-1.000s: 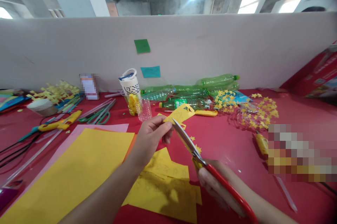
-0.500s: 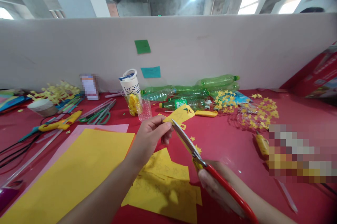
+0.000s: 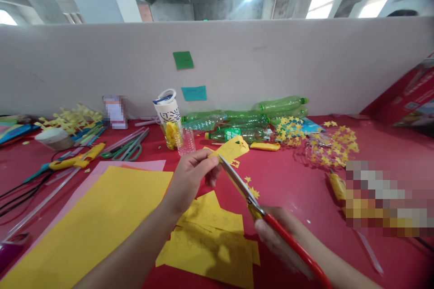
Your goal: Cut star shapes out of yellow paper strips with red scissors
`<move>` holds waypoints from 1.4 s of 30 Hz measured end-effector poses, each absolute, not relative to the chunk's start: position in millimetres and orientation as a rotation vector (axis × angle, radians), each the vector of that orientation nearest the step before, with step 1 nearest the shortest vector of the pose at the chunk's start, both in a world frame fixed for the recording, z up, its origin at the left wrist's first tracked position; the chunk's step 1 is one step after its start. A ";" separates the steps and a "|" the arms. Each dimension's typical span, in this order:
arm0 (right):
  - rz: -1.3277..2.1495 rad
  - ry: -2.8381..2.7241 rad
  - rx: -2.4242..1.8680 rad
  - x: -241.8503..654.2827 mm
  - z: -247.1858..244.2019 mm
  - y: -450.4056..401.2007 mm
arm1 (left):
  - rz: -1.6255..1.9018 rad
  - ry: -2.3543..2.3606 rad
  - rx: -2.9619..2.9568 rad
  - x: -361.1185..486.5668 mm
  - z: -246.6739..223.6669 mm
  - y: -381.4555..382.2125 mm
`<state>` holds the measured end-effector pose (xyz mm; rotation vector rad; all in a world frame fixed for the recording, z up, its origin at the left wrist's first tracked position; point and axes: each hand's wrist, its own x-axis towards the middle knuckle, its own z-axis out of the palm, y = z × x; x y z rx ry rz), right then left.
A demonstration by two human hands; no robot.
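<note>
My left hand (image 3: 193,176) pinches a piece of yellow paper (image 3: 233,149) with star-shaped cutouts near its far end. Red-handled scissors (image 3: 246,189) are in my right hand (image 3: 281,239), their blade tips touching the paper beside my left fingertips. The blades look nearly closed. Small yellow paper stars (image 3: 252,191) lie on the red table just beyond the scissors. Under my forearms are several yellow paper pieces (image 3: 210,243) with faint pencil marks. A large yellow sheet (image 3: 101,216) rests to the left, over pink and orange ones.
Green plastic bottles (image 3: 244,134) lie along the white partition (image 3: 135,63). A white patterned cup (image 3: 167,110) stands left of them. Star clusters (image 3: 334,149) sit at right, near a yellow glue gun (image 3: 337,189). Another yellow glue gun (image 3: 79,160) and green-handled scissors (image 3: 130,151) lie at left.
The scissor tips have shifted slightly left along the paper, closer to my left fingers. The paper has tilted a little. My left hand has moved slightly left.
</note>
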<state>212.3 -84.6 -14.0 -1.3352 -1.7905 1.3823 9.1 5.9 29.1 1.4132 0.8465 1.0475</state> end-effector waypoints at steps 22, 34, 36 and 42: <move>1.411 -1.754 -1.276 213.2 -14.1 -89.9 | 0.972 0.889 1.408 18.9 27.0 -1.9; 1.273 -1.736 -1.322 208.2 -7.7 -88.8 | 0.954 0.890 1.394 19.9 27.2 -3.3; 1.268 -1.735 -1.319 207.7 -6.6 -88.6 | 0.950 0.890 1.393 19.9 27.6 -3.5; 1.305 -1.720 -1.342 207.7 -6.4 -88.4 | 0.953 0.885 1.381 18.9 27.8 -3.8</move>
